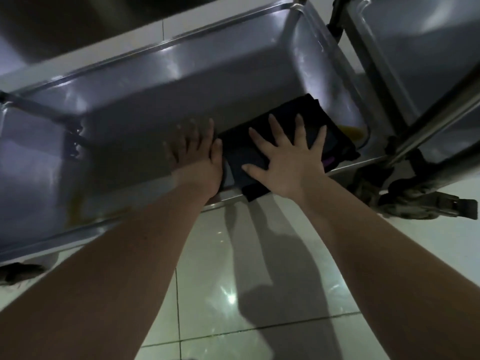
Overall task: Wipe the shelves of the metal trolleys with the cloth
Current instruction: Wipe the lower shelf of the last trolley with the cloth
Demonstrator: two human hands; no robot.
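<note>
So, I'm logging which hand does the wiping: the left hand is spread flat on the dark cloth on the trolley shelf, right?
Not quite. The right hand, not the left, is spread flat on the dark cloth on the trolley shelf. The left hand lies flat on the bare metal beside the cloth. The head view shows this.

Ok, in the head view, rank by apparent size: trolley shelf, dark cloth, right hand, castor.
1. trolley shelf
2. dark cloth, partly under the hand
3. right hand and castor look alike, so unranked
</note>
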